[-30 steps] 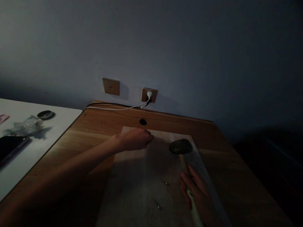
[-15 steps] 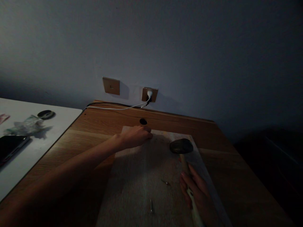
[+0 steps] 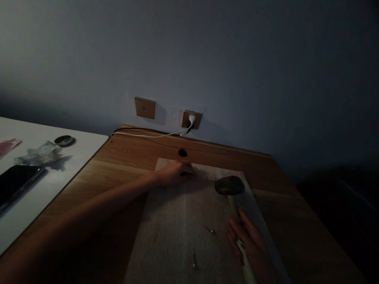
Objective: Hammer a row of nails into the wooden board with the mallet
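My right hand [image 3: 250,240] is wrapped around the pale handle of a mallet [image 3: 229,185], whose dark rounded head is raised over the right side of a wooden board [image 3: 168,232]. Near the board's far edge is my left hand [image 3: 174,173], thumb and fingers brought together in a pinch. Whatever lies between those fingertips is too small and dark to make out. Two small, thin metal pieces, like screws or nails, lie on the board: one [image 3: 211,230] left of my right hand, the other [image 3: 194,260] closer to me.
The board rests on a wooden table [image 3: 97,173] with a round hole [image 3: 182,152] near the wall. Cables [image 3: 148,135] run along the back to a socket [image 3: 192,119]. On a white surface to the left are a phone [image 3: 20,181], crumpled plastic [image 3: 45,155] and a dark round object [image 3: 64,140].
The whole view has shifted slightly, moving everything a little rightward. My left fingers have changed pose a bit, showing a gap beneath the knuckles. The mallet stays over the board.
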Demonstrator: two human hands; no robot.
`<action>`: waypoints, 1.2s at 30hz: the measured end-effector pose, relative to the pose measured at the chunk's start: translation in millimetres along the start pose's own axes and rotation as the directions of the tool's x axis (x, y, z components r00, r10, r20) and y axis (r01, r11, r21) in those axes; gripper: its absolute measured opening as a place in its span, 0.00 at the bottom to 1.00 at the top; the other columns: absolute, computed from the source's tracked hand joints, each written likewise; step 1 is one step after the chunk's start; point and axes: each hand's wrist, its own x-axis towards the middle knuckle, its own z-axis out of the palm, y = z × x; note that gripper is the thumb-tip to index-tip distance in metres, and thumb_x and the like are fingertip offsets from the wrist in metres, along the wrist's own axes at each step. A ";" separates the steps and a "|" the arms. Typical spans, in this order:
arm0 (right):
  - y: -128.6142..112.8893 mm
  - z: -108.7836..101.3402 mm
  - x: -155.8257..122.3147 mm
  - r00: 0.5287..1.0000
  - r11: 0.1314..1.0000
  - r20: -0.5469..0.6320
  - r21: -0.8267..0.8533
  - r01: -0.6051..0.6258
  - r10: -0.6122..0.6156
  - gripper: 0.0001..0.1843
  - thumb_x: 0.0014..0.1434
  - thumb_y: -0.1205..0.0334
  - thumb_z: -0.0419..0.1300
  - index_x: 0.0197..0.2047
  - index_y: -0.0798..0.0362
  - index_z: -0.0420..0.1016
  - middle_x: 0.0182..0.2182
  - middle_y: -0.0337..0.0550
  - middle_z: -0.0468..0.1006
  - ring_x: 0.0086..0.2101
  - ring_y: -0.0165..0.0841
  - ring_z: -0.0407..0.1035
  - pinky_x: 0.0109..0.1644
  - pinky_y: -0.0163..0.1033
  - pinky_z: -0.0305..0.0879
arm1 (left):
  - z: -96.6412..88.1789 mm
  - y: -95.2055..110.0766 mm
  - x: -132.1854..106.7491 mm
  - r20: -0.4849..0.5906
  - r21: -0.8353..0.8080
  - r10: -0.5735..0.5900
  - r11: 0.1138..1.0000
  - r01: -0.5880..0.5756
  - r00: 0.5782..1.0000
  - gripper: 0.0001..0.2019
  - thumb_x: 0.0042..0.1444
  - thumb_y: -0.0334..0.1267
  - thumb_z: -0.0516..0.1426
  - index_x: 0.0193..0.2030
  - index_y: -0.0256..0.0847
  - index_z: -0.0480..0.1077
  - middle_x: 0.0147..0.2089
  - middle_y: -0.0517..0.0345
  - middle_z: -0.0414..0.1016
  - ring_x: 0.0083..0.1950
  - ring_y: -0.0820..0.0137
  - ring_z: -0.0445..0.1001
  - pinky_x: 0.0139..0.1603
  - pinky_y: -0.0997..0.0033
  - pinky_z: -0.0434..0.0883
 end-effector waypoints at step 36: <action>-9.2 17.2 10.0 0.998 1.000 0.060 -0.018 0.008 -0.007 0.37 0.55 0.36 0.65 0.59 0.53 0.69 0.19 0.27 0.68 0.12 0.24 0.55 0.12 0.29 0.53 | 3.2 49.2 -5.6 0.068 0.328 0.142 0.932 -0.157 0.987 0.13 0.60 0.42 0.62 0.47 0.38 0.70 0.48 0.48 0.73 0.47 0.62 0.74 0.46 0.65 0.72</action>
